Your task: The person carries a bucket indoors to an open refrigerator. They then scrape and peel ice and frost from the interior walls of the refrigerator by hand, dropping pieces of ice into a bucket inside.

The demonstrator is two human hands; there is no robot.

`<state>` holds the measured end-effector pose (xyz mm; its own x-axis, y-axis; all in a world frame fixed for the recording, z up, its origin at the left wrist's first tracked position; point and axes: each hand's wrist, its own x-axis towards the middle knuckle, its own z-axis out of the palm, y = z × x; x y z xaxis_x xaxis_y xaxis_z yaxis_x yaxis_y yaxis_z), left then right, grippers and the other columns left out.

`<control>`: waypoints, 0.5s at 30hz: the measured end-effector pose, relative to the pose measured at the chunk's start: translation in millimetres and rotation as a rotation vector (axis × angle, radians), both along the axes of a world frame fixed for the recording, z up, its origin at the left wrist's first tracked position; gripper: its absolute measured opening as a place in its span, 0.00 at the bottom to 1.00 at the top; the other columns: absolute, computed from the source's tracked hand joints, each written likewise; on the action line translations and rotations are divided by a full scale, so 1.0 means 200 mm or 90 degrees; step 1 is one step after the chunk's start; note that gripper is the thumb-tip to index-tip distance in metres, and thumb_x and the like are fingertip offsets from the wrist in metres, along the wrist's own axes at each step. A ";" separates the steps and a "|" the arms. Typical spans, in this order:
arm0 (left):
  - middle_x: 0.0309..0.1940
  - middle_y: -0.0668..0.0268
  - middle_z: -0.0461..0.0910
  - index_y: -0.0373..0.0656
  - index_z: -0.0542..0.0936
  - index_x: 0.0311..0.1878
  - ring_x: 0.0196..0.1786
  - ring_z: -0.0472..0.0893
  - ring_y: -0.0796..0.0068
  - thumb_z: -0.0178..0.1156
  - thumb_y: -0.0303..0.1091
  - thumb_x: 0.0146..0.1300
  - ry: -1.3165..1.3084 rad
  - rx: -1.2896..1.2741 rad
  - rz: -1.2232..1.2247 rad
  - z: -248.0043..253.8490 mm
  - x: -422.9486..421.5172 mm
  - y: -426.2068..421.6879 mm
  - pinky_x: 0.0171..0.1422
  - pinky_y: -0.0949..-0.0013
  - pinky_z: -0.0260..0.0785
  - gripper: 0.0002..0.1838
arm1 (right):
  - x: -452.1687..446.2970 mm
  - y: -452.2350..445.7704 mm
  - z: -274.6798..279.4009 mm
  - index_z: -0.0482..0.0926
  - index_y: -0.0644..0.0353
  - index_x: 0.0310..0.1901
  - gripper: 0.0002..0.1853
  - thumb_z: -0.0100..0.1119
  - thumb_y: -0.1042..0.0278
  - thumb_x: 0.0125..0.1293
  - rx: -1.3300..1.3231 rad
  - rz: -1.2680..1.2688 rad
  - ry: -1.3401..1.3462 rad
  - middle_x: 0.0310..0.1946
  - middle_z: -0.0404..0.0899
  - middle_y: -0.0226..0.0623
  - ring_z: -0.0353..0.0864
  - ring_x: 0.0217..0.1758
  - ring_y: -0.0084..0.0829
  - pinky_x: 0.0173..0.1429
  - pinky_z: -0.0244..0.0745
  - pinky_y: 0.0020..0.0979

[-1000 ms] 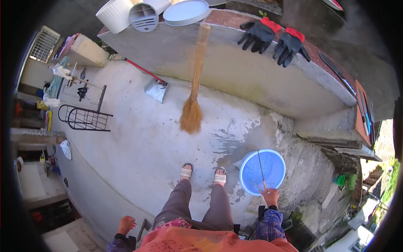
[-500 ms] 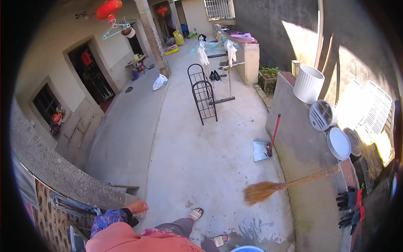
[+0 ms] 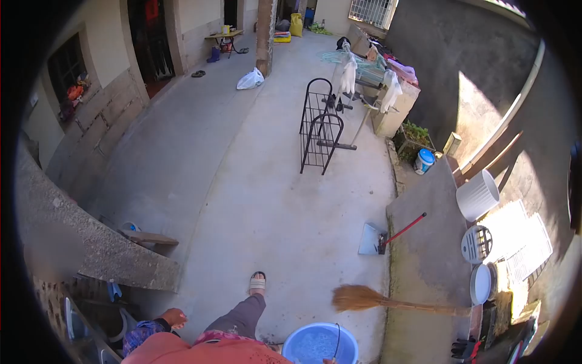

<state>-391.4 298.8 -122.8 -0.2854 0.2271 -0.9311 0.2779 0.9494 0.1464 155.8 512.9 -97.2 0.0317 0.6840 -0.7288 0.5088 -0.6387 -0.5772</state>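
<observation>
My left hand [image 3: 174, 318] hangs at the lower left beside my body, its fingers loosely curled with nothing visible in them. A dark band circles its wrist, above a blue patterned sleeve [image 3: 140, 335]. At the bottom edge, a blue bucket [image 3: 320, 343] with water in it sits in front of my right side. Its thin wire handle [image 3: 337, 340] rises on the right. Only a sliver of my right hand [image 3: 329, 361] shows there, at the lower end of the handle; it appears closed on it. My sandaled foot [image 3: 257, 281] is on the concrete.
A straw broom [image 3: 357, 298] leans by the low wall [image 3: 424, 242] at right, near a dustpan [image 3: 371, 239] with a red handle. Farther ahead stand a black metal rack [image 3: 321, 124] and a stand with white gloves [image 3: 348, 76]. A curved concrete wall [image 3: 91, 242] borders the left.
My view has shifted forward and tipped lower. The blue bucket, barely showing before, now shows much more, with its handle. One foot has stepped ahead, and my left hand sits lower.
</observation>
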 end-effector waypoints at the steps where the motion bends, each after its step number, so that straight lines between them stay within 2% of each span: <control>1: 0.18 0.68 0.78 0.44 0.80 0.22 0.21 0.77 0.74 0.55 0.41 0.57 0.004 0.022 -0.035 -0.04 -0.06 0.09 0.29 0.73 0.71 0.13 | -0.12 0.14 0.02 0.76 0.66 0.25 0.19 0.49 0.57 0.64 0.015 0.026 0.024 0.13 0.71 0.37 0.70 0.16 0.29 0.22 0.66 0.37; 2: 0.18 0.68 0.78 0.44 0.80 0.22 0.21 0.77 0.74 0.55 0.41 0.57 -0.010 0.035 -0.025 -0.10 -0.13 0.18 0.29 0.73 0.71 0.13 | -0.19 0.23 -0.09 0.76 0.66 0.25 0.19 0.49 0.57 0.64 0.027 0.035 0.010 0.13 0.71 0.37 0.70 0.16 0.29 0.22 0.66 0.37; 3: 0.19 0.66 0.79 0.42 0.80 0.25 0.22 0.78 0.74 0.55 0.39 0.56 0.004 0.087 0.056 -0.14 -0.19 0.24 0.30 0.72 0.71 0.12 | -0.22 0.30 -0.24 0.76 0.64 0.26 0.18 0.50 0.57 0.63 0.136 0.165 0.001 0.12 0.69 0.35 0.68 0.15 0.27 0.21 0.64 0.36; 4: 0.21 0.65 0.80 0.41 0.80 0.27 0.23 0.79 0.73 0.55 0.38 0.56 0.020 0.134 0.140 -0.16 -0.25 0.29 0.30 0.71 0.72 0.11 | -0.27 0.37 -0.26 0.75 0.63 0.27 0.17 0.51 0.57 0.63 0.239 0.297 -0.005 0.11 0.67 0.32 0.66 0.14 0.26 0.19 0.63 0.34; 5: 0.22 0.63 0.80 0.40 0.80 0.29 0.25 0.80 0.73 0.55 0.36 0.55 0.041 0.180 0.226 -0.18 -0.31 0.34 0.31 0.70 0.72 0.10 | -0.32 0.48 -0.27 0.75 0.63 0.27 0.17 0.51 0.57 0.63 0.239 0.313 -0.016 0.11 0.67 0.32 0.66 0.14 0.26 0.19 0.63 0.34; 6: 0.24 0.62 0.81 0.38 0.80 0.31 0.26 0.80 0.72 0.55 0.35 0.55 0.069 0.223 0.312 -0.18 -0.37 0.37 0.32 0.69 0.73 0.10 | -0.47 0.62 -0.17 0.75 0.61 0.28 0.15 0.53 0.57 0.63 0.133 0.219 0.023 0.11 0.65 0.29 0.63 0.13 0.24 0.18 0.61 0.31; 7: 0.24 0.62 0.81 0.38 0.80 0.31 0.26 0.80 0.72 0.55 0.35 0.55 0.067 0.222 0.325 -0.17 -0.44 0.39 0.32 0.69 0.73 0.10 | -0.64 0.73 -0.09 0.75 0.59 0.29 0.13 0.54 0.57 0.62 0.029 0.119 0.064 0.10 0.62 0.25 0.61 0.12 0.22 0.18 0.59 0.28; 8: 0.24 0.62 0.81 0.38 0.80 0.33 0.26 0.81 0.72 0.55 0.35 0.54 0.065 0.223 0.352 -0.16 -0.52 0.43 0.33 0.69 0.73 0.10 | -0.78 0.82 -0.06 0.73 0.54 0.27 0.11 0.55 0.58 0.62 0.045 0.104 0.087 0.11 0.57 0.20 0.57 0.12 0.19 0.17 0.55 0.25; 9: 0.25 0.61 0.82 0.38 0.80 0.34 0.27 0.81 0.72 0.56 0.35 0.54 0.065 0.228 0.381 -0.17 -0.59 0.47 0.33 0.69 0.73 0.10 | -0.99 0.92 0.06 0.73 0.54 0.27 0.11 0.55 0.58 0.62 0.051 0.118 0.090 0.11 0.57 0.20 0.57 0.12 0.19 0.17 0.55 0.25; 11: 0.25 0.61 0.82 0.38 0.80 0.33 0.27 0.81 0.72 0.56 0.35 0.54 0.067 0.247 0.387 -0.23 -0.73 0.49 0.34 0.69 0.73 0.10 | -1.47 1.11 0.42 0.71 0.52 0.26 0.11 0.55 0.58 0.62 -0.086 0.038 0.101 0.11 0.58 0.21 0.57 0.12 0.19 0.17 0.55 0.24; 12: 0.25 0.62 0.82 0.38 0.80 0.32 0.26 0.80 0.73 0.56 0.36 0.54 0.063 0.255 0.383 -0.27 -0.80 0.52 0.34 0.69 0.73 0.11 | -1.65 1.21 0.51 0.70 0.50 0.24 0.11 0.55 0.58 0.63 -0.091 0.055 0.096 0.11 0.57 0.20 0.56 0.11 0.19 0.16 0.53 0.24; 15: 0.25 0.62 0.82 0.40 0.81 0.31 0.28 0.81 0.69 0.57 0.38 0.54 0.123 0.282 0.338 -0.23 -1.02 0.67 0.37 0.67 0.73 0.11 | -2.02 1.54 0.40 0.69 0.49 0.24 0.12 0.53 0.59 0.63 -0.067 0.125 0.107 0.10 0.56 0.20 0.55 0.11 0.19 0.15 0.51 0.24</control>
<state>-594.4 433.2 -168.7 -0.6128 0.3569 -0.7051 -0.1450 0.8263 0.5443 -247.3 820.0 -16.9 -0.2208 0.5858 -0.7798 0.5313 -0.5982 -0.5999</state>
